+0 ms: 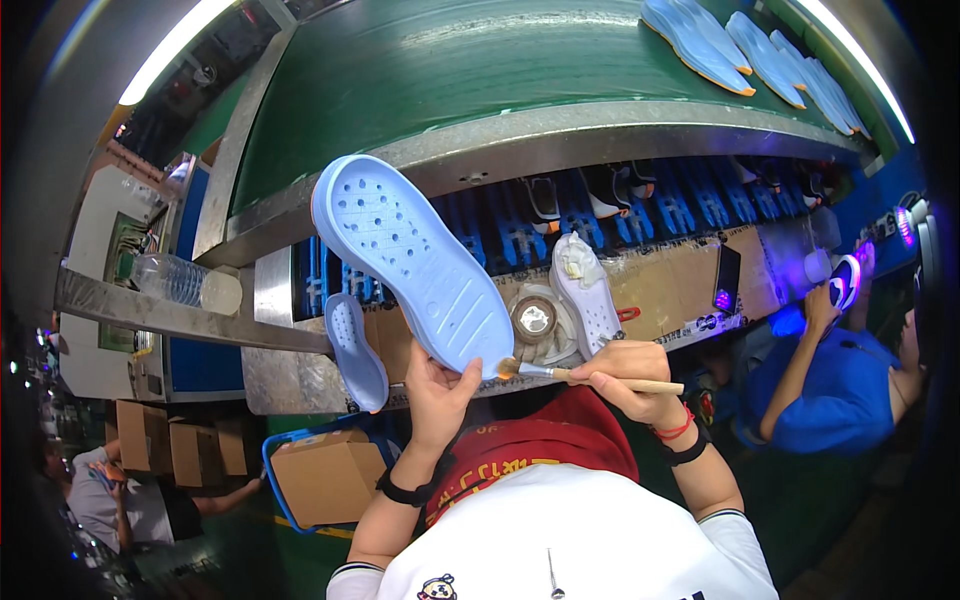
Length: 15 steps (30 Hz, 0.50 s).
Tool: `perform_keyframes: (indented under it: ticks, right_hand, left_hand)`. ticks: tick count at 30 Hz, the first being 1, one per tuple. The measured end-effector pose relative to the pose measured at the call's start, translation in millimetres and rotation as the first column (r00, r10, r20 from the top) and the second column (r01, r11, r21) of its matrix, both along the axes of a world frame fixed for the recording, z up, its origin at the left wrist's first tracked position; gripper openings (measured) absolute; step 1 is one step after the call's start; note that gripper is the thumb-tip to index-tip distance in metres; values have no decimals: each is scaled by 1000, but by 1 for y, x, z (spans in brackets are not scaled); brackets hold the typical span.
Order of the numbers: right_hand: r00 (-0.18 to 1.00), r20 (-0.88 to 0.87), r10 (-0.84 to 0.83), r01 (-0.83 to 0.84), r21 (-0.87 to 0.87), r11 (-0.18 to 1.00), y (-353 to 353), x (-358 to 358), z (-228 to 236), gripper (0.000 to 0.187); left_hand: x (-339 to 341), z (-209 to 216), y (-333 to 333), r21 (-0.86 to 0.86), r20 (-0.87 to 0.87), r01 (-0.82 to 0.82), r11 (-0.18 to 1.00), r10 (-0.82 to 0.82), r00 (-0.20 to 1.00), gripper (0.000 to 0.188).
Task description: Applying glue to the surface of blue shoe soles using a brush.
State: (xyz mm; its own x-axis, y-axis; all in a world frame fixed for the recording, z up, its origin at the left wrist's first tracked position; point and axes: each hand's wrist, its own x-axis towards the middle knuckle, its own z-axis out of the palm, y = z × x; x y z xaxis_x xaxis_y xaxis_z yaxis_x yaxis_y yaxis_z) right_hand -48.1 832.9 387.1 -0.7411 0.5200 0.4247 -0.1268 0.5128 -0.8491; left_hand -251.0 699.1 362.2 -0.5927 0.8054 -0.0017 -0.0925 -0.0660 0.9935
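Blue sole (425,270) by the bench's (285,385) front edge: left hand (440,402) pinched it, right hand (635,378) a brush (535,370). I feared a slip might smear it.

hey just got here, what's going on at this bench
A person's left hand holds a large blue shoe sole above the bench, its hole-dotted end pointing away. The right hand grips a wooden-handled brush, its bristles at the sole's near edge; whether they touch is hard to tell. Another blue sole is to the left, and a pale sole sits beyond the right hand. More blue soles lie on the green belt behind.
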Motion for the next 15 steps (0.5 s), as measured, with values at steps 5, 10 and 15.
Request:
perform_keyframes:
  ticks: [5, 10, 15]
  right_hand:
    - [999, -41, 15, -16, -35, 999, 0, 2, 0, 12]
    - [1000, -4, 23, -23, 27, 999, 3, 8, 1, 12]
    - [999, 2, -54, 54, 35, 998, 4, 11, 3, 12]
  left_hand:
    - [2, 0, 2, 6, -4, 1, 1000, -1, 1000, 47]
    - [3, 1, 2, 11, -20, 5, 1000, -5, 1000, 47]
    - [4, 0, 2, 0, -7, 24, 1000, -24, 1000, 48]
